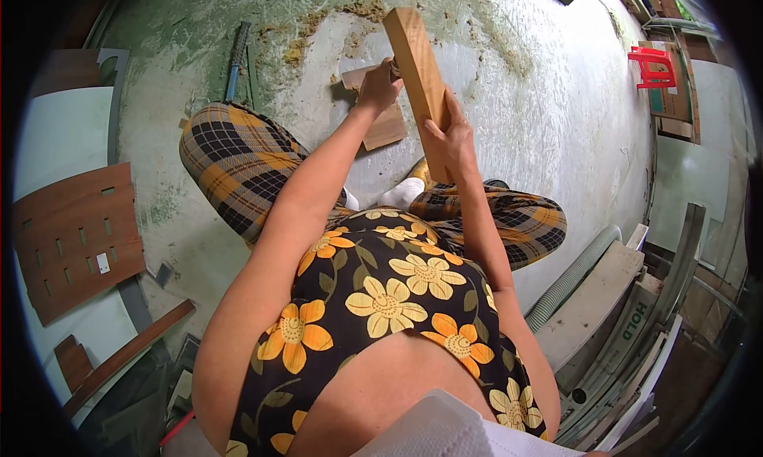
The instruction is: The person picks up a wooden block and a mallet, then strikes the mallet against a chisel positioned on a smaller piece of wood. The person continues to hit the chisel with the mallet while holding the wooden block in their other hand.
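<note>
A long squared wooden block (419, 75) stands tilted in front of me, its far end raised. My right hand (453, 139) grips it low on the right side, thumb across the near face. At the block's upper left edge, my left hand (380, 87) is closed. Something small shows by its fingertips, but the block hides most of it and I cannot make out what it is. Beneath my left hand, a flat brown wood piece (385, 129) lies on the floor, with part of another board behind the wrist.
Sawdust (366, 10) is scattered over the worn floor (548, 99). A blue-handled tool (235, 63) lies beyond my left knee. On the left is a slotted brown panel (79, 238); stacked boards (592, 302) and a hose (574, 278) are on the right, a red stool (653, 67) farther off.
</note>
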Demonstrator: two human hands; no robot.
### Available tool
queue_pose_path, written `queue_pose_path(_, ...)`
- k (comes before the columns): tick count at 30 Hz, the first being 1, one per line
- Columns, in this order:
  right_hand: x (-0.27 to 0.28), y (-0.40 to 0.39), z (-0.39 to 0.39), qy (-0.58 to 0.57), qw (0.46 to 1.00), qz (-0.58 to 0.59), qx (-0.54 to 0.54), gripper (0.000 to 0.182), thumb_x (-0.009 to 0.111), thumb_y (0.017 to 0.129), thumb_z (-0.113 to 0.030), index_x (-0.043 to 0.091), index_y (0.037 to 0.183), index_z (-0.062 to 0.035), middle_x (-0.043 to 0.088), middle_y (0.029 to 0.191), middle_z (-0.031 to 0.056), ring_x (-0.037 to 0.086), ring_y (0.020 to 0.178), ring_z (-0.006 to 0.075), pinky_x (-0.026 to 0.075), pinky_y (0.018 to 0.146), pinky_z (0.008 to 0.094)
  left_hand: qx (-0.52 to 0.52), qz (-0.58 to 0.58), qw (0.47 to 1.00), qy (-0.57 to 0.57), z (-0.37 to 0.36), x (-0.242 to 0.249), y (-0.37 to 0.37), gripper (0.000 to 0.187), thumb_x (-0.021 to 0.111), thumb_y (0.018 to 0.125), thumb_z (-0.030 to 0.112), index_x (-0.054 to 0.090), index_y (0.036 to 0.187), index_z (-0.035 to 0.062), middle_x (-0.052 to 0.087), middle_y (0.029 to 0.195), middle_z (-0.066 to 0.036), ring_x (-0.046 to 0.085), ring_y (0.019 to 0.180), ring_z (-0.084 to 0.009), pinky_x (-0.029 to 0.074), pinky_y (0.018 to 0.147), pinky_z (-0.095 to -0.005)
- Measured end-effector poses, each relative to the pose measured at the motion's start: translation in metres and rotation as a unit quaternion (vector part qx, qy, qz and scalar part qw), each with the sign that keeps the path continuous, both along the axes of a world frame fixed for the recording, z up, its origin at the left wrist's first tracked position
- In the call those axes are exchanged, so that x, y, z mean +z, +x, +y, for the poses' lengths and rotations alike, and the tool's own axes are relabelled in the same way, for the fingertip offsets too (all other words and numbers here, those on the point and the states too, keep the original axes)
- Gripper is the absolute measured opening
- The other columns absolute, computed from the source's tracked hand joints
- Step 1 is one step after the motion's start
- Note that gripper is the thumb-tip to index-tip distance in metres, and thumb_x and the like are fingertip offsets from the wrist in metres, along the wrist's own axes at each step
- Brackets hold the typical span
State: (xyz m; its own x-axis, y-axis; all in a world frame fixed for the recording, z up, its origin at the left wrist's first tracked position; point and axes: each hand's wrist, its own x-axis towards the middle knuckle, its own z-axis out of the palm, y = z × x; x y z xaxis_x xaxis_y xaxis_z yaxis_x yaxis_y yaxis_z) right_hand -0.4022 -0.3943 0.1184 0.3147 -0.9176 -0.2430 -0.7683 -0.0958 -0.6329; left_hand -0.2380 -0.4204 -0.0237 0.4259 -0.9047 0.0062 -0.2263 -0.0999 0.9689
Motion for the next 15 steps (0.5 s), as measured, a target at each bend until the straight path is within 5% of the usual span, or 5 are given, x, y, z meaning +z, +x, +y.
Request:
queue_pose_path(3, -0.021, -0.006, -0.004, -0.023, 0.988, -0.147, 0.042, 0.065, 0.065, 0.082, -0.008, 0.039, 0.142, -0.0052, 0.059, 0.124, 0.0139, 0.057, 0.111, 0.023, 0.046, 0.094, 0.0322, 0.02, -0.046, 0.999, -0.005, 0.005, 0.002, 0.001, 0.029, 0.066, 0.08, 0.015, 0.056, 0.105, 0.0046, 0.067, 0.086, -0.022, 0.067, 0.083, -0.0363, 0.053, 0.07, -0.0421)
queue_pose_path(15, 0.024, 0.002, 0.0, 0.003, 0.971, -0.24, -0.014, 0.066, 0.064, 0.079, -0.008, 0.04, 0.14, -0.0024, 0.059, 0.124, 0.0162, 0.056, 0.113, 0.0219, 0.044, 0.097, 0.0332, 0.003, -0.099, 0.995, 0.032, 0.0, -0.006, 0.006, 0.044, 0.071, 0.079, 0.028, 0.056, 0.113, 0.0049, 0.066, 0.096, -0.023, 0.064, 0.091, -0.0405, 0.052, 0.079, -0.0449)
